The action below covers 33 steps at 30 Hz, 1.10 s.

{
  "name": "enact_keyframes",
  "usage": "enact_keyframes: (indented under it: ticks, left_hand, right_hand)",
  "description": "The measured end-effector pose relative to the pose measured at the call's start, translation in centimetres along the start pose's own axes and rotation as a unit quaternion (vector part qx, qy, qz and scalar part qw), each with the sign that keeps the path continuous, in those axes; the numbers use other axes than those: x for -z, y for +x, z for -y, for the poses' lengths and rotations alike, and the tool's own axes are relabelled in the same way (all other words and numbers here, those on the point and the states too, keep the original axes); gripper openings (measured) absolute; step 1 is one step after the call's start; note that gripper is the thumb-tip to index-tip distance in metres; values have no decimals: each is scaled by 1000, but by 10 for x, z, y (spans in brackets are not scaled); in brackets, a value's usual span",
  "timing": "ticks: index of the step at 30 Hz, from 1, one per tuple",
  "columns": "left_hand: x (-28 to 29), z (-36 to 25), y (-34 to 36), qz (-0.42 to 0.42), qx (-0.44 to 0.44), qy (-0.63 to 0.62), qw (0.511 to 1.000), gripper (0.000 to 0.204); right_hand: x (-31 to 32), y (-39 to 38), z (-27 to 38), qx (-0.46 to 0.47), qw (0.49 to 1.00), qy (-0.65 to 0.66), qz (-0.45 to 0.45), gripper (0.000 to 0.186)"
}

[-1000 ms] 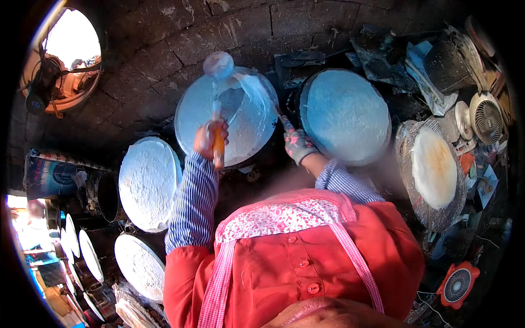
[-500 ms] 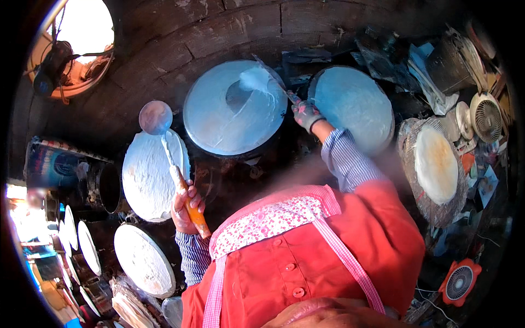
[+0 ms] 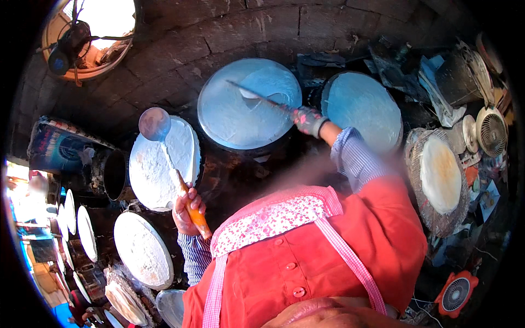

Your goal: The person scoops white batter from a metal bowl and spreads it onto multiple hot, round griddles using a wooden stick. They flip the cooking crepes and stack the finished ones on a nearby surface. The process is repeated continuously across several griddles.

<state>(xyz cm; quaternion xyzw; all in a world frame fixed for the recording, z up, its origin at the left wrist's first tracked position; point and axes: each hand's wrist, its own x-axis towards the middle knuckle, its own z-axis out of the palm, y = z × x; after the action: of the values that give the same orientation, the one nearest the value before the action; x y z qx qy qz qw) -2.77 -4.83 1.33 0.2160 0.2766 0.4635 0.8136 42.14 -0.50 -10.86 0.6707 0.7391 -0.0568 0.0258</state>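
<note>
My left hand (image 3: 186, 210) is wrapped round the orange handle of a ladle (image 3: 155, 124). Its round bowl points away from me, in front of the white-coated round griddle (image 3: 158, 175) on the left. In a grey patterned glove, my right hand (image 3: 309, 121) grips a long thin spatula (image 3: 261, 97), its blade slanting over the middle griddle (image 3: 240, 134). Wet-looking white batter covers that griddle's top. Part of the blade is blurred, and I cannot tell whether it touches the batter.
Another coated griddle (image 3: 362, 112) is at the right. Beyond it, a pale round flatbread (image 3: 440, 175) lies on a rough round mat. At lower left there is a white disc (image 3: 142, 249). A beige fan (image 3: 491, 131) and an orange fan (image 3: 456, 294) stand on the right. A brick wall (image 3: 262, 30) curves behind.
My right hand has turned the spatula across the middle griddle, from its far right side toward the left. The dark patch in the batter has been mostly covered. My left hand keeps the ladle.
</note>
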Motion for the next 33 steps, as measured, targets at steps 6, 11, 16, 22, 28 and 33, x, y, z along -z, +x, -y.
enact_keyframes:
  ticks: [6, 11, 16, 22, 28, 33]
  left_hand:
    - [-5, -3, 1, -6, 0, 2, 1000, 31]
    - [1, -4, -3, -26, -5, 17, 1000, 30]
    - [5, -4, 3, -24, 3, 22, 999, 30]
    - [4, -5, 7, -33, 9, 36, 999, 30]
    - [7, -2, 10, -43, 19, 48, 998, 29]
    - [-7, -5, 9, -53, 41, 103, 992, 27]
  right_hand:
    - [22, 20, -27, -57, 992, 108, -8, 32]
    - [17, -38, -10, 128, 986, -76, -73, 23]
    - [-59, -63, -25, -246, 864, 422, -118, 22]
    - [-10, -78, 77, -287, 879, 375, -60, 17]
    - [-6, -72, 114, -260, 874, 410, 24, 25]
    - [-52, 3, 24, -111, 991, -13, -70, 24]
